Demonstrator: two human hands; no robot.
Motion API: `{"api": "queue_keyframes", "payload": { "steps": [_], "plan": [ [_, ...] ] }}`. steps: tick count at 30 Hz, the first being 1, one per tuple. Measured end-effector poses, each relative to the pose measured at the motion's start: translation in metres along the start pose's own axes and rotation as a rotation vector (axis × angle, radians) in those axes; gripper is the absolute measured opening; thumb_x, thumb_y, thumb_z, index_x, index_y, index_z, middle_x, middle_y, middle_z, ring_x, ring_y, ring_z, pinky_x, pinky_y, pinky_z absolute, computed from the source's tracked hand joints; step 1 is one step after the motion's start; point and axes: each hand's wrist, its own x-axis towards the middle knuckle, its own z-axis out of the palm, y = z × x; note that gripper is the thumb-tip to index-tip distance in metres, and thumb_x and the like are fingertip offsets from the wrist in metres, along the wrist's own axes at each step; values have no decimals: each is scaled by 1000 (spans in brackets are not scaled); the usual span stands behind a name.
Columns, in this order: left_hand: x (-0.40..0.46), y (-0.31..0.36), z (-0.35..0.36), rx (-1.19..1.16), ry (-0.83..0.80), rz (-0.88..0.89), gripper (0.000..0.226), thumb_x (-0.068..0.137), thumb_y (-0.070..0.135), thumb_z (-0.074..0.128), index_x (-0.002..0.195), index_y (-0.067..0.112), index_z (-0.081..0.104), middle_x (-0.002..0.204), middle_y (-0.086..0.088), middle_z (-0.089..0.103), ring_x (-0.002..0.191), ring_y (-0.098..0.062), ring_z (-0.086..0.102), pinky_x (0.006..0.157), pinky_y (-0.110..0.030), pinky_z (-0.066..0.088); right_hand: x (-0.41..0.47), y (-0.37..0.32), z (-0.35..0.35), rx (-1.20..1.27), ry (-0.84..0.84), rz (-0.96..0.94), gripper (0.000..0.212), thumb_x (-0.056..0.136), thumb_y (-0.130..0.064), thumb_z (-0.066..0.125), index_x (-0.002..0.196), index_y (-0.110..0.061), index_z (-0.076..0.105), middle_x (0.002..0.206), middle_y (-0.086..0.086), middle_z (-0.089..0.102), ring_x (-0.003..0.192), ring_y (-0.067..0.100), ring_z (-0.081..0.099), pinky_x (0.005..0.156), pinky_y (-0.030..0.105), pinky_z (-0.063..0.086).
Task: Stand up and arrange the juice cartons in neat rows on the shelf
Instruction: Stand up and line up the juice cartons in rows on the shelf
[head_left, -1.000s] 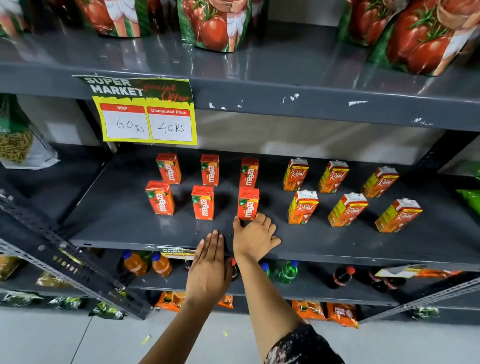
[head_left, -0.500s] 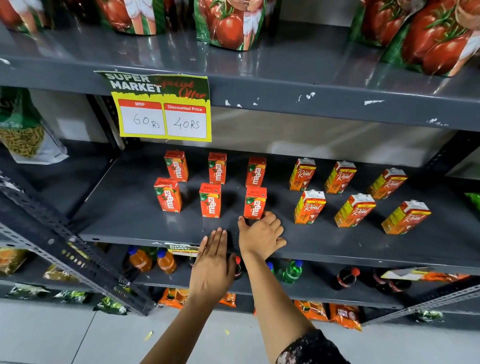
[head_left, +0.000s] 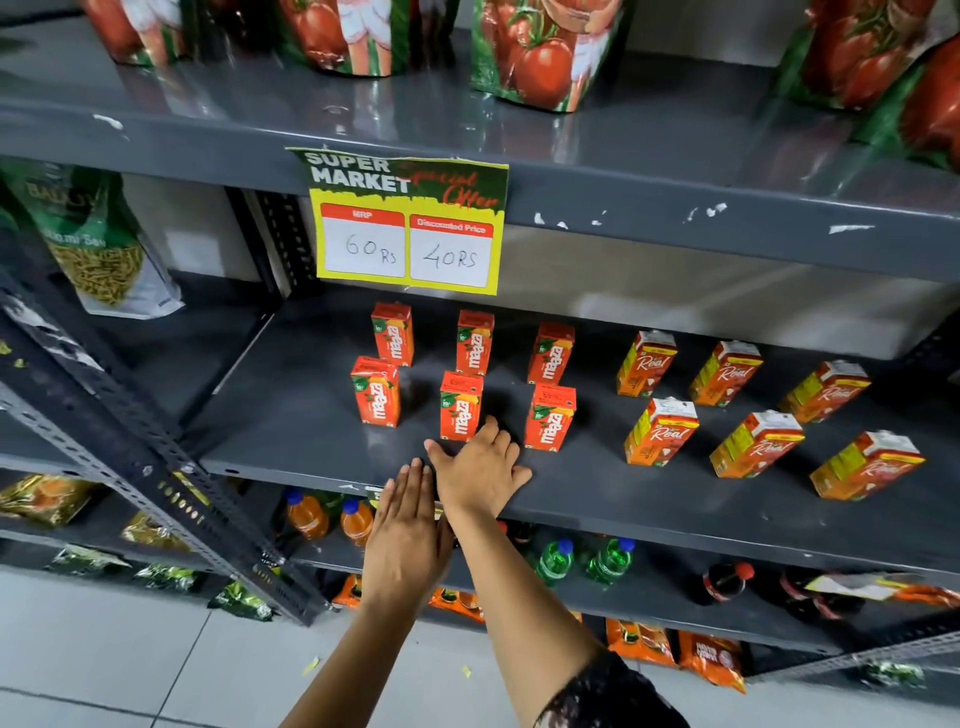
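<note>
Several red Maaza cartons (head_left: 461, 405) stand upright in two rows on the grey middle shelf (head_left: 623, 499). To their right, several orange Real cartons (head_left: 660, 431) stand in two rows, slightly turned. My right hand (head_left: 480, 467) rests flat on the shelf, fingers spread, between the middle and right front Maaza cartons (head_left: 549, 417), holding nothing. My left hand (head_left: 408, 530) is flat with fingers together, at the shelf's front edge, just below and left of the right hand.
A yellow price sign (head_left: 408, 228) hangs from the upper shelf edge. Tomato-print pouches (head_left: 540, 52) stand above. A snack bag (head_left: 98, 244) sits at left. Bottles (head_left: 556, 561) and orange packets fill lower shelves. A slanted perforated metal bar (head_left: 156, 467) crosses at left.
My view has shifted so the shelf sits further right in frame. Both hands stay near the shelf's front edge; the right hand has edged slightly left, toward the middle front Maaza carton.
</note>
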Motion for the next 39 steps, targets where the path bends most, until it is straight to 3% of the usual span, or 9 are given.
{"api": "queue_keyframes", "payload": {
  "steps": [7,15,18,20,23,25,28,30,39],
  "plan": [
    [1,-6,3,-11,9,35,57,92,30,32,133,-6,48,138,-21,49,130,-30,43,115,-31,7,2,-1,13,-89,94,-11,54,75,-58,59,106,-15,60,102,8,64,99,29,54,82,46,36],
    [2,-6,6,-9,19,40,57,91,30,33,134,-4,47,138,-20,48,132,-29,42,114,-32,10,3,-1,14,-81,80,1,57,75,-58,60,113,-15,57,106,8,63,103,28,54,84,47,37],
    [2,-8,6,17,16,58,57,91,31,35,135,-4,45,139,-20,47,132,-29,41,114,-34,11,-5,-4,8,47,100,85,60,70,-51,68,115,-18,48,110,6,62,107,28,54,85,48,36],
    [2,-12,4,46,15,112,60,91,34,38,138,-3,40,141,-21,44,133,-29,41,114,-36,12,-18,-6,3,135,128,123,46,72,-43,66,106,-21,45,107,3,62,106,27,55,84,45,33],
    [-1,-26,1,54,61,150,65,89,33,45,143,-1,33,145,-21,38,138,-28,32,115,-38,12,-39,-15,4,156,74,-81,25,76,-42,60,94,-28,48,97,-6,62,100,20,56,78,38,27],
    [-5,-37,-4,39,84,67,69,87,31,51,145,-1,31,149,-19,32,141,-26,22,116,-37,10,-41,-30,10,139,16,-179,36,74,-48,61,103,-30,50,105,-7,62,106,18,54,81,38,29],
    [-13,-51,-7,28,87,-49,60,92,30,38,143,-2,35,148,-18,35,140,-25,26,116,-37,11,-32,-55,24,123,-55,-171,73,72,-53,66,132,-20,40,125,3,59,121,24,49,91,44,34],
    [-16,-54,-6,53,46,-49,57,94,29,31,141,-1,39,147,-18,38,139,-26,28,115,-39,14,-26,-65,34,108,-86,-149,84,72,-56,66,137,-14,34,130,7,57,122,27,49,93,46,33],
    [-17,-58,-8,12,27,-60,59,93,32,30,141,0,40,145,-16,41,138,-24,30,113,-39,17,-31,-64,43,56,-168,-136,81,77,-48,65,140,-12,30,132,9,54,123,29,46,100,46,33]
  ]
}}
